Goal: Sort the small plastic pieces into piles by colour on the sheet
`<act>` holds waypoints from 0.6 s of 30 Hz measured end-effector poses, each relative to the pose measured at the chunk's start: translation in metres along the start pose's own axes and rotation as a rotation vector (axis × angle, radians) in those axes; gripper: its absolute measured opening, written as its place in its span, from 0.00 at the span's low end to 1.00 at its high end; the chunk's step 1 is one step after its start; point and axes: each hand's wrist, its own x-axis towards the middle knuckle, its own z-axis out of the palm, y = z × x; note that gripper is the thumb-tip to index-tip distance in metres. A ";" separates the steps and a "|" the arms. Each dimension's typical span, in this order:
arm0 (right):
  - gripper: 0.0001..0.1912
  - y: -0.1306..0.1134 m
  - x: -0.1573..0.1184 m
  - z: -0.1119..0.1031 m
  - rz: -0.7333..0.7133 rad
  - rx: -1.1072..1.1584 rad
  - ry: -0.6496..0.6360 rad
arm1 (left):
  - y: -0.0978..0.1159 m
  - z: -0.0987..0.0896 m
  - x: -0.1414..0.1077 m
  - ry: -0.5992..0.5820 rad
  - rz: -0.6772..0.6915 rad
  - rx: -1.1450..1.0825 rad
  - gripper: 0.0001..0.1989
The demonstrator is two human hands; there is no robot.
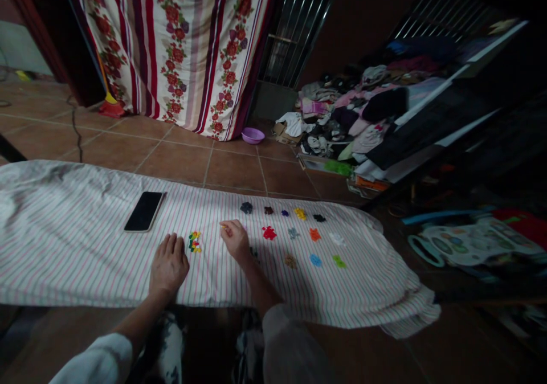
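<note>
My left hand (170,263) lies flat on the striped cloth, palm down with its fingers stretched out. Just right of its fingertips is a small cluster of green, yellow, red and white pieces (195,242), too small for me to tell their kind. My right hand (235,239) is closed in a pinch above the cloth, with a tiny yellowish piece (223,227) at its fingertips. Beyond it to the right are sorted little piles, among them red pieces (269,233), yellow pieces (300,213), orange pieces (315,234) and blue pieces (315,260). One dark pile is partly hidden by my right wrist.
A phone (145,211) with a dark screen lies left of my hands on the cloth-covered surface (85,247). Past its far edge are a flowered curtain (175,48), a purple basin (253,135) and a red broom (111,106). Heaped clothes (342,110) occupy the right back.
</note>
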 end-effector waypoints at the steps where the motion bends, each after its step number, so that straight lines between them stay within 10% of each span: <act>1: 0.11 0.006 0.004 -0.011 -0.009 0.001 0.015 | 0.000 0.001 0.000 -0.003 -0.004 -0.005 0.20; 18: 0.10 0.141 0.051 -0.171 0.314 -0.389 0.346 | -0.002 0.002 -0.003 0.015 0.009 0.017 0.18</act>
